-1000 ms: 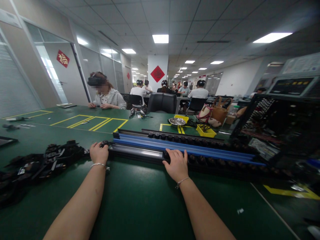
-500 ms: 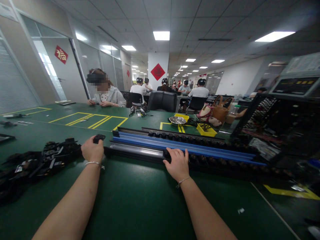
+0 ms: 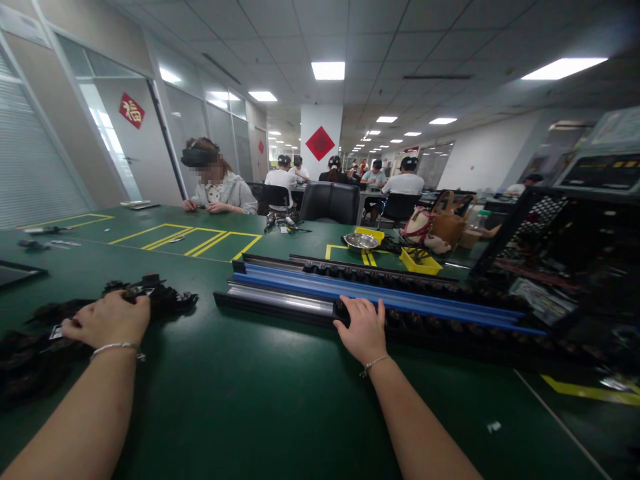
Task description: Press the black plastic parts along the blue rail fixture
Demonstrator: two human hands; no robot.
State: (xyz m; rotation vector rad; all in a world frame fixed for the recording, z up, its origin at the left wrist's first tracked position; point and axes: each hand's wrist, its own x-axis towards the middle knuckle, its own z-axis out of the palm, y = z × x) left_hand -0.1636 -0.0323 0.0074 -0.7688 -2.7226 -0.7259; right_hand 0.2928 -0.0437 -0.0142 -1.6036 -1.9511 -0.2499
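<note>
A long rack of blue and black rails [image 3: 320, 292] lies across the green table [image 3: 280, 400], with rows of small black parts [image 3: 440, 320] seated in it. My right hand [image 3: 364, 328] rests on the near rail, fingers spread flat over the end of the black row. My left hand [image 3: 107, 319] is out to the left on a loose pile of black parts [image 3: 150, 297], fingers curled down into the pile; what they hold is hidden.
A person in a headset [image 3: 216, 187] sits at the far side of the table. A metal bowl [image 3: 361, 241] and yellow trays [image 3: 420, 261] stand beyond the rack. A black wire crate [image 3: 575, 247] stands at the right. Several seated people work further back.
My left hand has moved from the rack's left end, where it held a small black part, leftward onto the pile. My right hand has stayed on the rail.
</note>
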